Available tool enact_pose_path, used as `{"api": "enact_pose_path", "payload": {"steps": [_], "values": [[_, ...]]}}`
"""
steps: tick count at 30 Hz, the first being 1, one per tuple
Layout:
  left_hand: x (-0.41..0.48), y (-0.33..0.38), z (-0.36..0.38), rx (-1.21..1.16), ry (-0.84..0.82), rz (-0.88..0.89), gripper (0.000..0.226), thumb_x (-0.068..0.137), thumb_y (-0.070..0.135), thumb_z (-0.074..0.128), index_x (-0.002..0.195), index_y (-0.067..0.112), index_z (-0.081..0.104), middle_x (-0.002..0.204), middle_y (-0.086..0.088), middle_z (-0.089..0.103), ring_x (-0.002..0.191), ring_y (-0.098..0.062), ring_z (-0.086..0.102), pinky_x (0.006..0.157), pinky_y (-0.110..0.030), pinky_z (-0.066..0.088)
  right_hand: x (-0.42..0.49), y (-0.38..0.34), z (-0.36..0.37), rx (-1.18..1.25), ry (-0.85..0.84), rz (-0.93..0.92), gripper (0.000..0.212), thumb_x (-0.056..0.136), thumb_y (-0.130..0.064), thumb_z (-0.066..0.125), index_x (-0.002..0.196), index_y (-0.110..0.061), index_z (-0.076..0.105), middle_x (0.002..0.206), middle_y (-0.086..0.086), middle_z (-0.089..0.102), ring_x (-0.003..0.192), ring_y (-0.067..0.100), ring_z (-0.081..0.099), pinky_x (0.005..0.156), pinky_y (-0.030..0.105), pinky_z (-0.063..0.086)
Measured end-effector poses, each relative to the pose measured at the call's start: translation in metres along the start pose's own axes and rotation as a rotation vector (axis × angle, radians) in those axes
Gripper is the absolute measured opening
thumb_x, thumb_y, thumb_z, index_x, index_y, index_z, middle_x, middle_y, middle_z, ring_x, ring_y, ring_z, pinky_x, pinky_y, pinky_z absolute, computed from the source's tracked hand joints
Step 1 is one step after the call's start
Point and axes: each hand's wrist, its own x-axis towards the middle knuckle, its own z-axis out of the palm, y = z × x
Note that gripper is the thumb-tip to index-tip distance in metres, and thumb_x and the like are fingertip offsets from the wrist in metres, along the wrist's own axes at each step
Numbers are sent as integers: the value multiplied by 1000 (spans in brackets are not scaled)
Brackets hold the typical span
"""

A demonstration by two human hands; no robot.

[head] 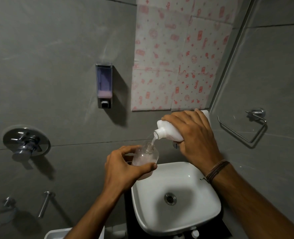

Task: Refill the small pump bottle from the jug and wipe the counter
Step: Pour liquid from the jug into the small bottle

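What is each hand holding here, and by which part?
Left hand grips the clear small bottle around its lower body. Right hand holds the tilted white jug around its body, behind the neck.

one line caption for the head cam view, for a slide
Right hand tips the white jug, pouring into the clear bottle held by the left hand beside the sink.

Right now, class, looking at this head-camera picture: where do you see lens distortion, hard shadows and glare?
Head view: the wide lens bends the wall tile lines and the mirror edge; the wall soap dispenser and the mixer valve throw dark shadows down to the right; glare spots sit on the white sink rim and the chrome; the stream from the white jug into the pump bottle looks slightly blurred.
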Motion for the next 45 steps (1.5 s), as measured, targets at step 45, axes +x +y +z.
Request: {"api": "enact_pose_path", "payload": {"steps": [45], "values": [[-7,-3,1,13,7,7,57,34,58,96,87,52,76,89,24,80,79,6,75,74,-35,68,-2,7,-14,-125,24,-63,62,75,-6,79,131,-28,63,128,-2,66,122,29,56,116,58,30]]}}
